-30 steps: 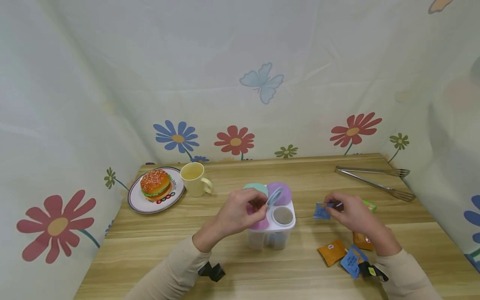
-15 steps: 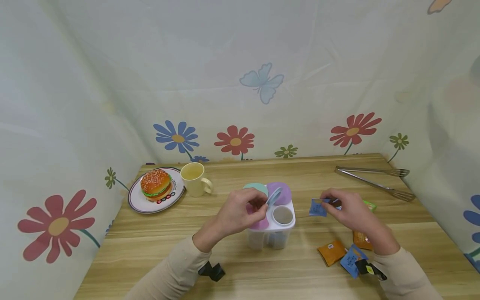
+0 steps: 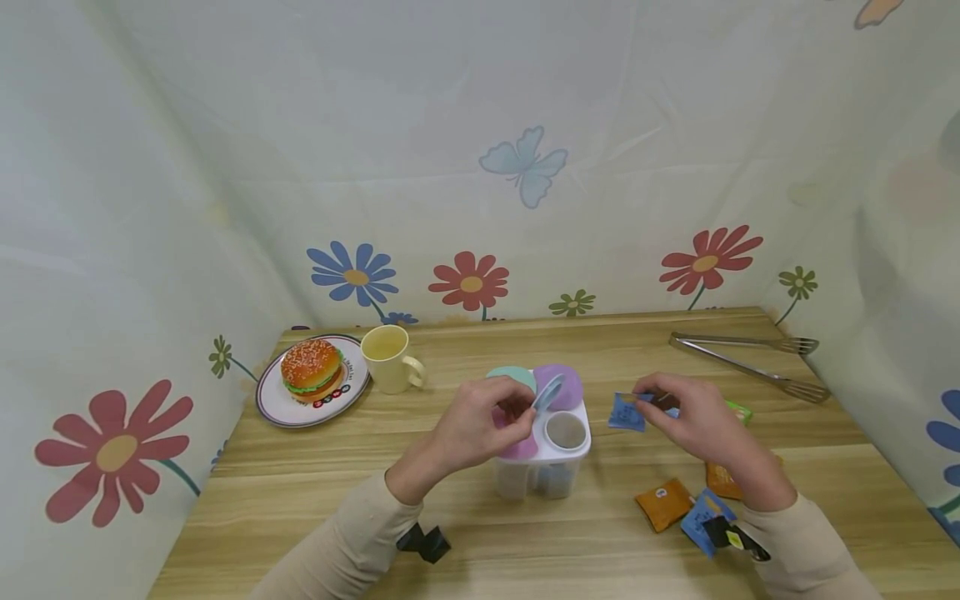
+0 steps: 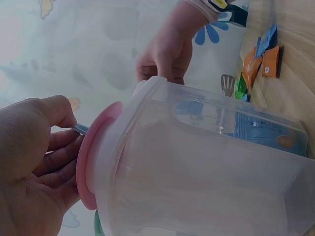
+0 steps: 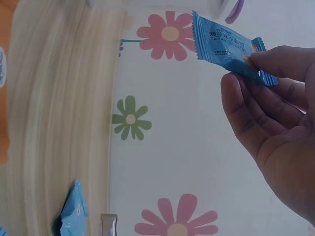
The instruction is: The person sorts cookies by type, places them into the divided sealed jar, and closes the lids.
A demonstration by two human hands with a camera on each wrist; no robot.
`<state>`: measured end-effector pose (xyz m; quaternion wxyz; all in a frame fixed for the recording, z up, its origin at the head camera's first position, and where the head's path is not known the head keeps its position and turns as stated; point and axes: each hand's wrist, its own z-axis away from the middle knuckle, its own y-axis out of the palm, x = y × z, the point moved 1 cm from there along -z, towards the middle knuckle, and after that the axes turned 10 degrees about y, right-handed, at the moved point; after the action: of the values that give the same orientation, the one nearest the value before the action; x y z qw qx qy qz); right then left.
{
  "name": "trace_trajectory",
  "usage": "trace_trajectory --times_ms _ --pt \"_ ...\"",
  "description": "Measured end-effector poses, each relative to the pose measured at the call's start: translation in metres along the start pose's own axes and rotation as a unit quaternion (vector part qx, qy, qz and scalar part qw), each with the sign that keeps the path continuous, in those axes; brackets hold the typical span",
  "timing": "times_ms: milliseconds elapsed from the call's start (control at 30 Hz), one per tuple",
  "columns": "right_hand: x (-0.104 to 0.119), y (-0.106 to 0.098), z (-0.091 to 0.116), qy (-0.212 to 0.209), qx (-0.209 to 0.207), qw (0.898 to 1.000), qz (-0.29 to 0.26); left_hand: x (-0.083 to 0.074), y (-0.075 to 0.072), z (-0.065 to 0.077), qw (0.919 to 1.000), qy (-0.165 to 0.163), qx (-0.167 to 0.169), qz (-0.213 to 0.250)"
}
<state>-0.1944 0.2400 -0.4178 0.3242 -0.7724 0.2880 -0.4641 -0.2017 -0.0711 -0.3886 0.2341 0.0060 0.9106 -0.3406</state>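
My left hand [image 3: 476,417] pinches the raised light-blue lid [image 3: 551,392] of a clear divided container [image 3: 514,482]. The round opening [image 3: 566,431] under that lid is uncovered. Pink [image 4: 84,172], green [image 3: 512,378] and purple [image 3: 564,385] lids cover the other compartments. A blue snack packet [image 4: 256,132] shows through the container wall in the left wrist view. To the right of the container, my right hand [image 3: 693,417] holds another blue snack packet [image 5: 224,46] by one end between thumb and fingers, raised above the table.
Orange packets [image 3: 664,505], a blue packet [image 3: 702,522] and a green one [image 3: 739,412] lie around my right forearm. Metal tongs [image 3: 738,358] rest at the back right. At the back left are a plate [image 3: 277,404] with a burger [image 3: 311,367] and a yellow mug [image 3: 388,362].
My right hand has moved left with the blue packet, bringing it up and closer to the container. The left hand and the light-blue lid have stayed in place.
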Motion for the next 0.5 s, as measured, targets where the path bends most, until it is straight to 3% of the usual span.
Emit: trace_trajectory --times_ms 500 --pt "0.016 -0.004 -0.002 -0.028 -0.019 0.999 -0.036 0.002 0.001 0.000 1.0000 -0.004 -0.001 -0.001"
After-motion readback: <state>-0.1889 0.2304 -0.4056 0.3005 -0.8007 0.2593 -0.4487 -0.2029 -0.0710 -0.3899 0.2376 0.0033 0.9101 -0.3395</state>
